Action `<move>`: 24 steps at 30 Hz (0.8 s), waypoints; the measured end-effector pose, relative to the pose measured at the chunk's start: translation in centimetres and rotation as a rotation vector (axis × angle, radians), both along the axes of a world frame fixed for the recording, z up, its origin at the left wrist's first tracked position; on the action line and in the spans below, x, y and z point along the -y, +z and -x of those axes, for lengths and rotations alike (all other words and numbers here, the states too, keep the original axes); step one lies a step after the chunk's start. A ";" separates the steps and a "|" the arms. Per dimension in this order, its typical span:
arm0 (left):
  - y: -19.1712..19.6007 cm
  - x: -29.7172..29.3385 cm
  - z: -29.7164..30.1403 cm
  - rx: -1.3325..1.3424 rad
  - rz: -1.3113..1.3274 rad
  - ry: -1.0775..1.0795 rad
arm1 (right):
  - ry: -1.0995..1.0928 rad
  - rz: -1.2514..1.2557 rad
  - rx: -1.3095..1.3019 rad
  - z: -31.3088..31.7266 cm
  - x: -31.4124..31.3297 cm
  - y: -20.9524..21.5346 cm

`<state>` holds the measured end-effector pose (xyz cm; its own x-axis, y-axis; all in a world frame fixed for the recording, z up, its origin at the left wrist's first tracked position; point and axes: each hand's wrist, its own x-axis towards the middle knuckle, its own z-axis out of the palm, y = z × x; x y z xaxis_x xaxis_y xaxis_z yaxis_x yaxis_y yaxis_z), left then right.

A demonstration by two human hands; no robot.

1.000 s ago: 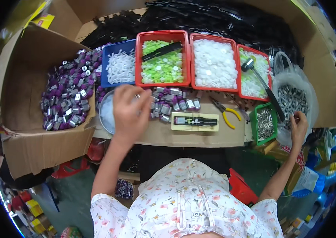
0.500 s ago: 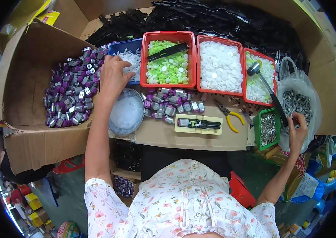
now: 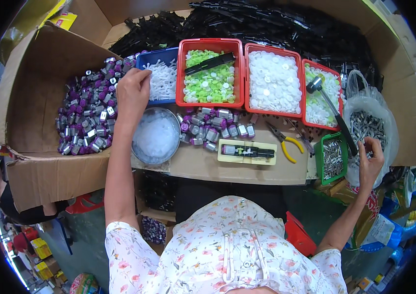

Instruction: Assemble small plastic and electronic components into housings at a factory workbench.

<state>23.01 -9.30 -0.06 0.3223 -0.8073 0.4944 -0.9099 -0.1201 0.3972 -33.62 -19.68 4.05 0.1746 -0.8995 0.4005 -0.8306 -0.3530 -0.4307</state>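
1. The left hand (image 3: 132, 93) reaches forward to the edge of the blue tray (image 3: 161, 73), fingers bent together at the tray's left rim, where the purple parts (image 3: 88, 117) meet it. I cannot tell whether it pinches anything.
2. The blue tray holds small white pieces (image 3: 164, 78) with thin prongs, heaped with no common direction. Its long axis runs away from the person.
3. The purple parts are short purple-and-silver cylinders, piled inside a large open cardboard box (image 3: 36, 88) lying on its side at the left; they point every way.
4. The right hand (image 3: 370, 159) is far right, well apart from the left, fingers curled loosely at the mouth of a clear bag (image 3: 365, 117) of grey metal pieces. Whether it grips the bag's edge or a piece cannot be told.
5. Just left of that bag stands a small green tray (image 3: 333, 158) of thin metal pins, mostly lying away from the person.
6. Three red trays sit in a row behind the surface (image 3: 247, 169): green caps (image 3: 208, 81) with a black strip lying aslant on them, white discs (image 3: 273, 81), and pale pieces (image 3: 321, 95) with a hammer (image 3: 333, 115) whose handle runs toward the right hand.
7. A round metal bowl (image 3: 156, 136) of translucent white bits sits just below the left hand.
8. On the surface lie a second cluster of purple cylinders (image 3: 213, 127), a black part on a pale yellow block (image 3: 246, 152) lying left to right, and yellow-handled pliers (image 3: 286, 139).
9. A yellow package (image 3: 63, 20) shows at the upper left, behind the box.
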 end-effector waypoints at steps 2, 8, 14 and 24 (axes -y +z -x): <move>1.4 -1.0 0.8 -0.081 0.040 -0.043 | 0.018 0.008 -0.001 -0.6 -0.2 0.2; 4.2 -5.1 3.4 -0.135 -0.118 -0.124 | 0.069 0.014 0.013 -2.8 -0.7 0.7; 2.7 -7.0 4.7 -0.123 -0.250 -0.239 | 0.172 0.021 0.020 -4.8 -0.7 0.8; 3.1 -7.8 5.3 -0.088 -0.259 -0.192 | 0.207 0.041 0.065 -6.1 -1.7 0.7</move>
<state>17.75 -1.49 3.03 0.1848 -0.9525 0.2422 -0.8894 -0.0572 0.4536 -27.55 -17.97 4.72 0.3261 -0.8299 0.4527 -0.7097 -0.5313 -0.4628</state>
